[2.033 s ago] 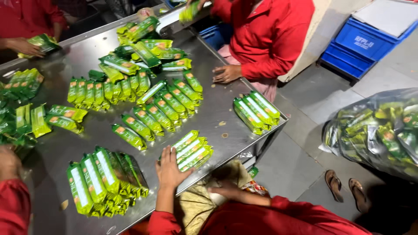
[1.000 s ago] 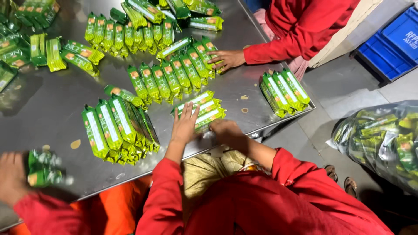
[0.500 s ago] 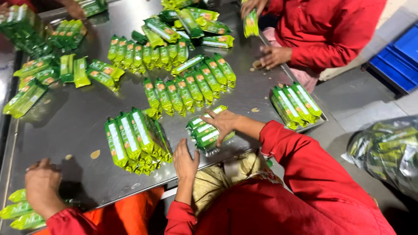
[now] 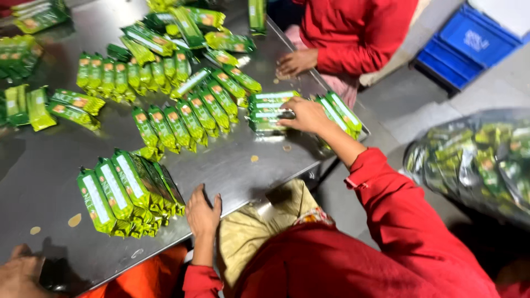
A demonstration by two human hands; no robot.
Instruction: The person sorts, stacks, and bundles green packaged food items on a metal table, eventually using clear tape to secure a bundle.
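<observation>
My right hand (image 4: pixel 306 115) reaches across the steel table (image 4: pixel 232 165) and grips a small stack of green snack packets (image 4: pixel 265 107) by its right end. Just right of it, another neat stack of packets (image 4: pixel 345 110) lies at the table's right edge. My left hand (image 4: pixel 203 212) rests flat on the near edge of the table, fingers spread a little, holding nothing. A fanned pile of larger green packets (image 4: pixel 118 190) lies just left of that hand.
Rows of green packets (image 4: pixel 187 110) cover the middle and far side of the table. A co-worker's hand (image 4: pixel 295 62) rests on the far right edge, another person's hand (image 4: pixel 19 270) at the near left corner. On the floor are a blue crate (image 4: pixel 469 44) and a clear bag of packets (image 4: pixel 475 160).
My right hand has moved the small stack right and farther away, close to the stack at the table's edge. My left hand stays at the near edge.
</observation>
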